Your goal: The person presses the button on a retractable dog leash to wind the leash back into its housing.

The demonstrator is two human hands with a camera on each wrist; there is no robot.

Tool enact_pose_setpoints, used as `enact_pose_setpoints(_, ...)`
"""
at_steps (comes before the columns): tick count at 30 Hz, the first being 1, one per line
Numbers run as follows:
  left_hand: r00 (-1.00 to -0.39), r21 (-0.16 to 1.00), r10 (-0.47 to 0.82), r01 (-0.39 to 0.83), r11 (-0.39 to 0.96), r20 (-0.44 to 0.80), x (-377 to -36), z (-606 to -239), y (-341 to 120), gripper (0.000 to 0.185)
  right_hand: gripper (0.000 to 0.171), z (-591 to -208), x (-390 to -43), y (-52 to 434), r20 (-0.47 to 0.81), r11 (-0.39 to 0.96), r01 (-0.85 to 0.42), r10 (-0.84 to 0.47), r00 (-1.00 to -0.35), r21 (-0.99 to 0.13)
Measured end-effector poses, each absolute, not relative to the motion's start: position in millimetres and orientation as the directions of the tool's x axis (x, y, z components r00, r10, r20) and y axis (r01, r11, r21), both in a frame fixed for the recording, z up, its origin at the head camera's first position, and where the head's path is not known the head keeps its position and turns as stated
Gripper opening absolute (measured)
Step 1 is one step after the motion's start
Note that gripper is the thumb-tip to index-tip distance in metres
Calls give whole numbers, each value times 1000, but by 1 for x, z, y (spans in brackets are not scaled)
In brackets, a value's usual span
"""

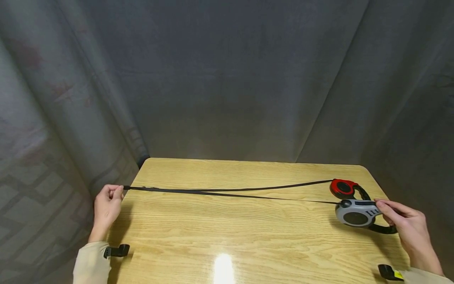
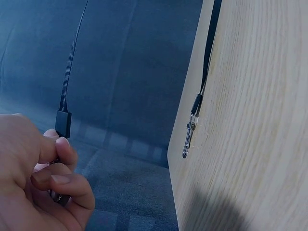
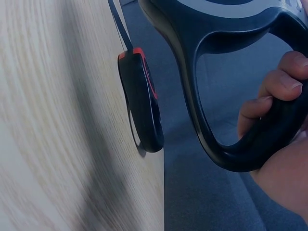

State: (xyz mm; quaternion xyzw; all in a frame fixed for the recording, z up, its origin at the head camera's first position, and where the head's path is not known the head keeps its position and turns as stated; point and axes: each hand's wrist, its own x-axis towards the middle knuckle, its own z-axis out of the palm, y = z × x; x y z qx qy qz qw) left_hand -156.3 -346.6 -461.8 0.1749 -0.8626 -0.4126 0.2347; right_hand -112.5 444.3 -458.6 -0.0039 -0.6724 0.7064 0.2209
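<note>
A grey and black plastic retractable leash housing (image 1: 356, 213) with a loop handle is held at the right end of the light wooden surface (image 1: 227, 236), the right hand (image 1: 408, 225) having its fingers (image 3: 269, 91) curled round the black handle. From it a thin black cord (image 1: 269, 197) is drawn taut across the surface to the left edge, where its end is pinched between thumb and forefinger of the left hand (image 1: 106, 205), the remaining fingers loosely curled. A second, red and black retractable leash housing (image 1: 343, 187) lies just behind the grey one, and its flat black tape (image 1: 255, 188) is stretched alongside, with its small metal clip (image 2: 189, 137) resting near the left edge, apart from the left hand. The chief risk is judged to be a slip at the pinch: the hold is slender and the cord is under spring tension, so the end could be snapped back toward the housing. The two lines run close together and converge at the left, so a tangle could be caused. The red housing could also be knocked by the grey one, since little room is left between them.
</note>
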Motion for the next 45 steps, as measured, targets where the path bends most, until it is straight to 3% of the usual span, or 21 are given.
enact_pose_setpoints(23, -826, 802, -485, -70, 594, 287, -157, -461, -342, 19, 35, -451, -116, 436, 283, -67, -310, 258, -924, -948)
enact_pose_setpoints(45, -837, 808, -472, -62, 585, 278, -156, -459, -339, 19, 35, -447, -118, 429, 298, -33, -312, 217, -930, -949)
